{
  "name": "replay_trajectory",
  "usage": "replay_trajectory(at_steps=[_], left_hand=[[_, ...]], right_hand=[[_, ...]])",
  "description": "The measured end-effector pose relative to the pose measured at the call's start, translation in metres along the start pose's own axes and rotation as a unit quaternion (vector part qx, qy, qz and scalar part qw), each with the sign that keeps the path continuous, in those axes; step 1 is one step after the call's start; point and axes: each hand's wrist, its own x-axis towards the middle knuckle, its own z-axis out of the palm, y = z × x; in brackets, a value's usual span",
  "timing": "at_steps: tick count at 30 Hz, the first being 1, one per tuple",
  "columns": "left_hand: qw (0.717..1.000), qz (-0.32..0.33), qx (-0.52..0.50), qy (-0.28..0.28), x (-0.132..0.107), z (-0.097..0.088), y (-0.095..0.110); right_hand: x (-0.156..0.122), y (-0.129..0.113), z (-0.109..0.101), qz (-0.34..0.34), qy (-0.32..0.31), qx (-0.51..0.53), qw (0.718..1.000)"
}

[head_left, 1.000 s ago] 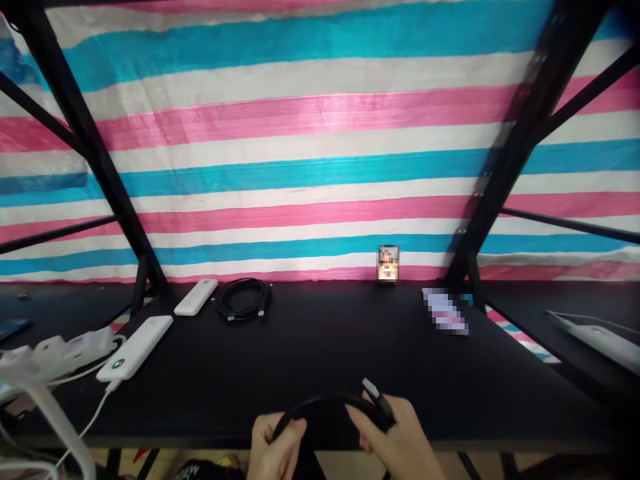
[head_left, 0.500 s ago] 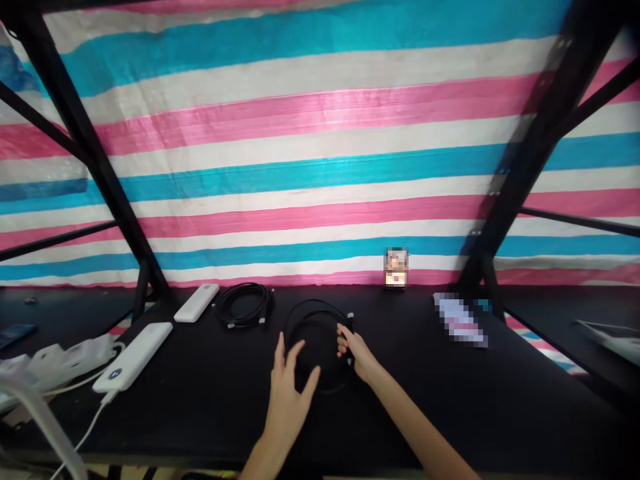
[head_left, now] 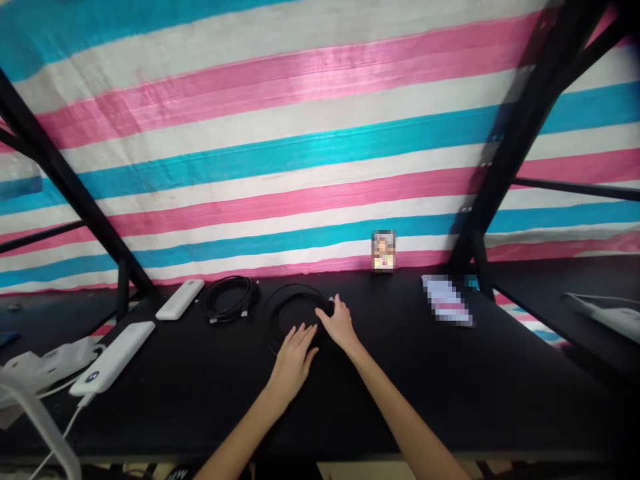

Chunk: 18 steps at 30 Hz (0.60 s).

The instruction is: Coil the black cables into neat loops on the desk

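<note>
The fingers (head_left: 297, 335) of the left hand (head_left: 289, 371) are straight and slightly spread, palm down at the near side of a looped black charging cable (head_left: 295, 294); they are not closed on anything. The right hand (head_left: 340, 323) is at the loop's right side, its thumb apart from the bent fingers, with a small pale connector (head_left: 331, 299) showing between them. Whether it grips the connector or only touches it, I cannot tell.

The loop lies on the black tabletop (head_left: 410, 400), just right of a second coiled black cable (head_left: 203, 303) with metal-ended plugs. Two white power banks, a nearer one (head_left: 113, 360) with a round display and a farther one (head_left: 180, 300), lie to the left.

The cable is probably light and springy, soft enough to bend but inclined to open out if its turns are not held. Its jacket should give fair grip and is hardly fragile; the plugs are the stiff parts. The best hold is likely across all the strands together, beside the connector, rather than on one turn or the metal tip.
</note>
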Motion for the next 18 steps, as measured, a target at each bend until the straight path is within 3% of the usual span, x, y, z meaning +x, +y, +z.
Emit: replay_trajectory(at_steps=[2,8,13,18], left_hand=[[1.0,-0.015,0.005,-0.004,0.004,-0.002,0.0],[0.997,-0.062,0.044,-0.021,0.028,-0.009,-0.011],[0.992,-0.1,0.073,-0.013,0.055,-0.014,-0.037],[0.99,-0.103,0.092,0.003,0.063,-0.014,-0.044]], right_hand=[[0.003,0.002,-0.008,-0.018,0.031,-0.068,0.997],[0.012,0.008,-0.016,0.01,0.026,0.026,0.999],[0.016,0.009,-0.017,0.017,0.042,0.029,0.999],[0.02,0.011,-0.019,-0.002,0.052,0.05,0.997]])
